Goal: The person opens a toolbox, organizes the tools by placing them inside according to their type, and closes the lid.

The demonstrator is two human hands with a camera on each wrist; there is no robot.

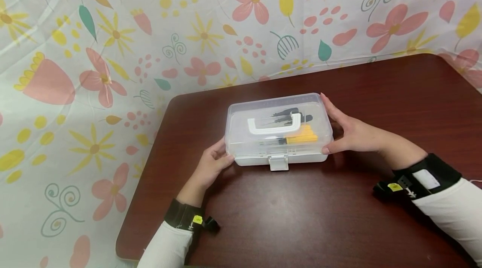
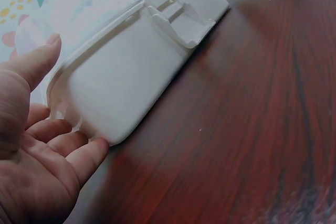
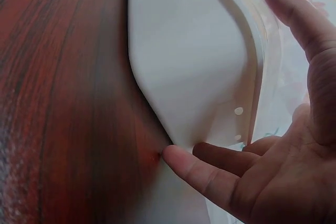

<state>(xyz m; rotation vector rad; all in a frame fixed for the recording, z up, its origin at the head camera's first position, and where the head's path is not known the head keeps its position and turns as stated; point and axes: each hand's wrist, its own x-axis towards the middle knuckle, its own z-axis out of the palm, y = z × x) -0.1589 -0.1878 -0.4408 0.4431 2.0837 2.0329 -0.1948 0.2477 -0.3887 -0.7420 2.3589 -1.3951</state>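
Note:
A plastic toolbox (image 1: 244, 150) with a clear lid and white base sits on the table, its latch (image 1: 278, 163) facing me. The lid is down, with a white carrying handle (image 1: 275, 129) on top. Through it show black-handled tools (image 1: 288, 116), like screwdrivers, and yellow handles (image 1: 302, 135). My left hand (image 1: 211, 165) holds the left end, fingers around the end wall near the base in the left wrist view. At the right end, my right hand (image 1: 352, 134) spans the side, thumb by the front corner and fingers toward the back.
The dark red-brown wooden table (image 1: 278, 217) has rounded corners. A flower-printed cloth (image 1: 150, 50) hangs behind it and along its left side. Each forearm wears a black wrist strap (image 1: 427, 176) with a small camera, over white sleeves.

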